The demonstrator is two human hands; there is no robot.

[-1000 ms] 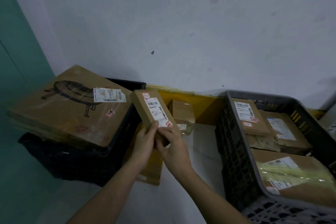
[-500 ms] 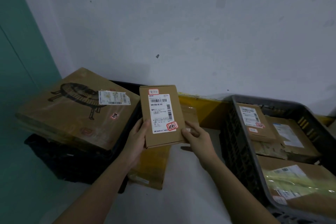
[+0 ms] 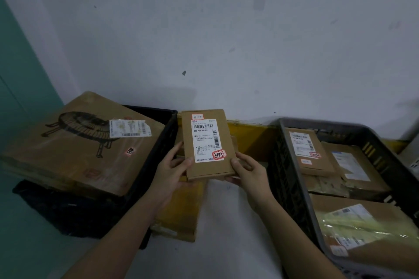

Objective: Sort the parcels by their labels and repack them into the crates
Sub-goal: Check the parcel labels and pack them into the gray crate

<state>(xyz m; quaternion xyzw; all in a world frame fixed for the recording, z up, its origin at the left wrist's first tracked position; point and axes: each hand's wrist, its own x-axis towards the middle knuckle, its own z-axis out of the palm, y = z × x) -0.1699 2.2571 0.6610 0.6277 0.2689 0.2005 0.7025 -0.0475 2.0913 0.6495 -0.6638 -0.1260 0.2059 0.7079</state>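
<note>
Between 2 crates, the left hand (image 3: 172, 172) and right hand (image 3: 246, 171) grip the near corners of a small parcel (image 3: 207, 142), label up, with a black crate (image 3: 156, 142) bearing a large flat box (image 3: 79, 142) left and a grey crate (image 3: 292, 188) of parcels right.

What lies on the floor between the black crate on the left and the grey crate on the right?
In the head view, a flat yellow-brown parcel lies between the black crate and the grey crate, below the held small box.
</note>
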